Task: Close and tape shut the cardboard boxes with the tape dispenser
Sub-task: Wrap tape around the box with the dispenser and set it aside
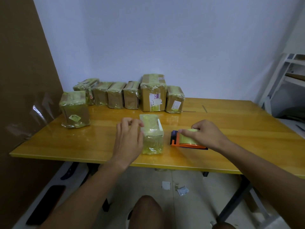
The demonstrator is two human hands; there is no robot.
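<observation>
Fingers of your right hand (203, 132) curl over the tape roll on the orange tape dispenser (186, 141), which sits on the table (231, 129). Just to its left stands the small box (152, 134), already heavily wrapped, with your left hand (129, 134) against its left side, fingertips bent near the top edge; whether they pinch a tape end is hard to tell. You seem between strips: next, lift the dispenser onto the box. Beyond both hands, a row of taped boxes (153, 95) lines the wall. Seams are hidden under glossy tape.
</observation>
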